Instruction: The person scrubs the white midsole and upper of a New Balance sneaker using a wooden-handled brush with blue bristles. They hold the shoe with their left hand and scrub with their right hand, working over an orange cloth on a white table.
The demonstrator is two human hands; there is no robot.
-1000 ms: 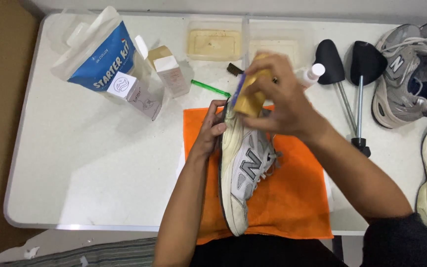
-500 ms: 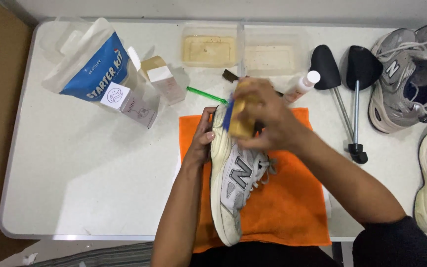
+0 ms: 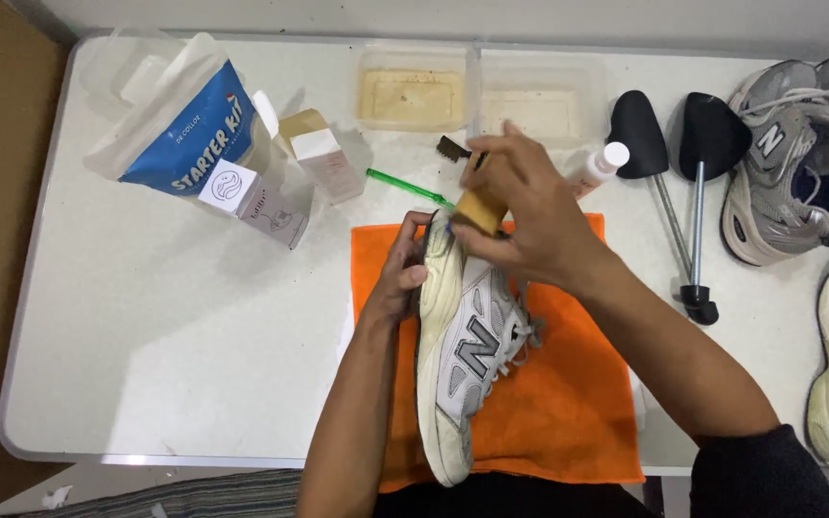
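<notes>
1. The right hand [image 3: 520, 216] is closed around a wooden-backed brush [image 3: 480, 206], its fingers wrapped over the block and pressing it against the toe end of the grey and white sneaker [image 3: 462, 355].
2. The left hand [image 3: 405, 278] is curled around the sneaker's sole edge, fingers clamped on the cream midsole, propping the shoe on its side above the orange cloth [image 3: 568, 403].
3. Likely risk: the shoe balances on a narrow edge, so hard strokes could twist it out of the left hand's grip.
4. Bristles may flick dirty liquid past the cloth onto the white table [image 3: 175, 326].
5. Just beyond the brush lie a green toothbrush [image 3: 405, 187], a small white-capped bottle [image 3: 599, 165] and two plastic tubs [image 3: 477, 96]; a wide stroke could knock them.
6. Farther right: black shoe trees [image 3: 669, 144] and more sneakers [image 3: 798, 153].
</notes>
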